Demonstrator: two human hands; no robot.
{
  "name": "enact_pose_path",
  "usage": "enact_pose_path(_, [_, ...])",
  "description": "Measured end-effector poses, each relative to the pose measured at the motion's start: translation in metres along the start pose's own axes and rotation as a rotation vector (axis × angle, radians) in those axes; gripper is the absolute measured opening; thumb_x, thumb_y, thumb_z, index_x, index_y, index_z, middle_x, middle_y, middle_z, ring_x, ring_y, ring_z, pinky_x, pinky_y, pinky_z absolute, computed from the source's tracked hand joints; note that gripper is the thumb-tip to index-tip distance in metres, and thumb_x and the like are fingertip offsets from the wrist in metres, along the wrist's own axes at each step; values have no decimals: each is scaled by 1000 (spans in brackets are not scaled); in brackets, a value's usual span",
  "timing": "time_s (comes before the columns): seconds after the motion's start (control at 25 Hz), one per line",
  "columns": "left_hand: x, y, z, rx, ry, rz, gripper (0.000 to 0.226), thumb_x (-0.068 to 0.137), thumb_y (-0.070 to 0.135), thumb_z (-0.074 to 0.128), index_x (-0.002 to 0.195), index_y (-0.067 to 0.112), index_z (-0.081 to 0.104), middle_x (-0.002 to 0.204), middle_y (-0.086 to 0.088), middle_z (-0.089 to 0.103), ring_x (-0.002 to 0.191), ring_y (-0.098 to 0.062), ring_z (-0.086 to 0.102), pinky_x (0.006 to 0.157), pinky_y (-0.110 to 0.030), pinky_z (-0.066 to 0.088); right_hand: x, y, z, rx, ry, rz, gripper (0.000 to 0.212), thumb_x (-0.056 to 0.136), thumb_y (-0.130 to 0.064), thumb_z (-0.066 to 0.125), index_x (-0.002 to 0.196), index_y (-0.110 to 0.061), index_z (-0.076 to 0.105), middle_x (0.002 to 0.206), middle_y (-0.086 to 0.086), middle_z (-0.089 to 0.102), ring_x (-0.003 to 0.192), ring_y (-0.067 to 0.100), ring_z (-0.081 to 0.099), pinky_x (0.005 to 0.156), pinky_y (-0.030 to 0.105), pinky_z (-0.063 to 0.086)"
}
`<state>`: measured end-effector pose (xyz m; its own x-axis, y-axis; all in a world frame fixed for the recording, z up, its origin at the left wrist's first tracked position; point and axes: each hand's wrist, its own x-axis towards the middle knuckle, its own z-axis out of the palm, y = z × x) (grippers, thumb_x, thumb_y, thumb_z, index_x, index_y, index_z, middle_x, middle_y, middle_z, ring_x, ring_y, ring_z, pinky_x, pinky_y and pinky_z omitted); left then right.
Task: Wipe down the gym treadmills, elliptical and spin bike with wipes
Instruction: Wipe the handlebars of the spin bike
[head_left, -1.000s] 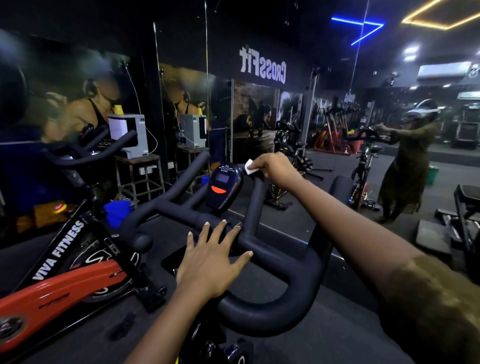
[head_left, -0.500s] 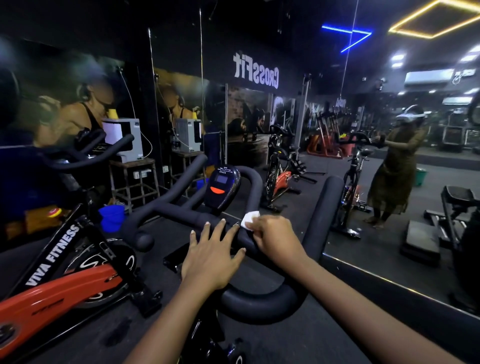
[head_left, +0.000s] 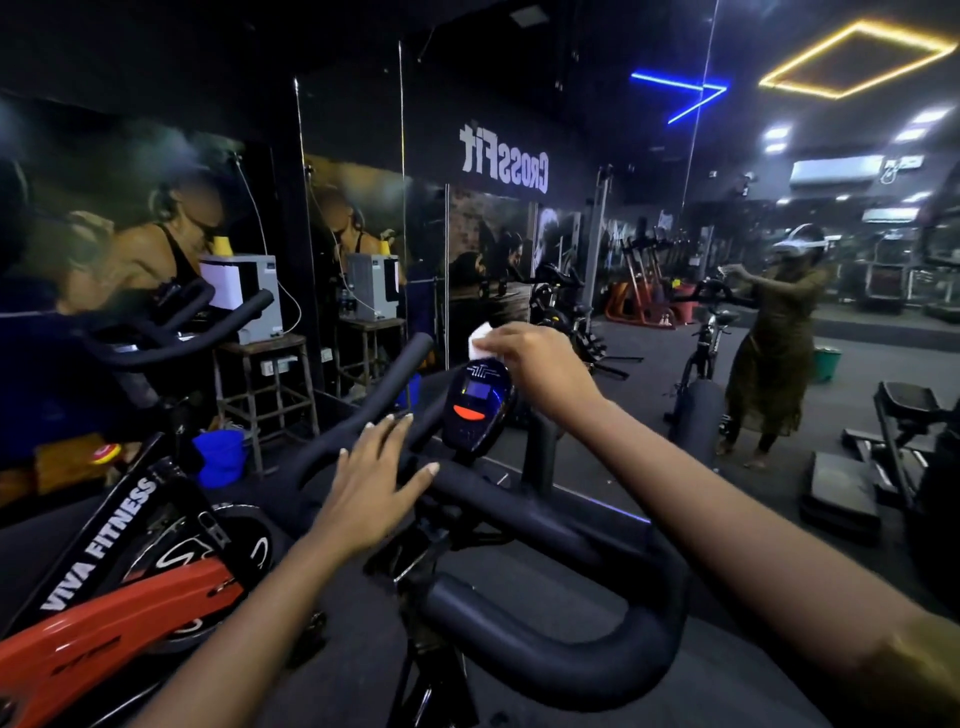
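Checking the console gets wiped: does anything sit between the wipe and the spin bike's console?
Nothing visible does. The right hand holds the wipe at the console's top edge; the left hand rests on the handlebar, off its face.

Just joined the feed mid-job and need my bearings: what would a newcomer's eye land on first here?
Centre frame, the right hand holds a white wipe at the top edge of the spin bike's console. Just below, the left hand rests flat on the black handlebar. Upper right, a yellow diamond ceiling light glows beside a blue light strip.
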<state>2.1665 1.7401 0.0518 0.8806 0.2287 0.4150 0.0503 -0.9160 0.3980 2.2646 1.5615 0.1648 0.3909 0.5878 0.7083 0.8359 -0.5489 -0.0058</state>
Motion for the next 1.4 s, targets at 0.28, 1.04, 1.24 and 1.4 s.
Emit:
enact_pose_path(0.28, [18, -21, 9, 183, -355, 88, 87, 81, 78, 16, 151, 29, 3, 158, -6, -13, 146, -18, -11, 116, -40, -8, -25, -6, 41, -347, -187, -265, 36, 81, -14, 35, 86, -2, 69, 87, 12, 66, 87, 28, 64, 68, 37, 52])
enact_pose_path(1.04, [8, -19, 22, 254, -224, 225, 120, 50, 81, -14, 150, 15, -11, 158, -9, -16, 144, -32, -15, 117, -43, -7, -58, -14, 37, -380, -168, -467, 44, 100, -22, 28, 112, -7, 68, 120, 8, 64, 110, 21, 61, 95, 29, 46])
enact_pose_path(1.24, [8, -20, 23, 256, -233, 240, 137, 36, 88, -30, 150, 15, -12, 158, -10, -16, 144, -33, -14, 116, -44, -6, -12, 2, 27, -457, -21, -191, 42, 82, -14, 36, 108, -8, 69, 113, 12, 67, 97, 27, 67, 73, 32, 55])
enact_pose_path(1.4, [8, -20, 24, 247, -226, 233, 142, 29, 82, -41, 150, 14, -11, 158, -10, -15, 145, -33, -12, 116, -44, -6, -44, 0, 44, -381, 50, -34, 50, 75, -10, 33, 114, -3, 64, 118, 19, 63, 94, 34, 67, 67, 43, 58])
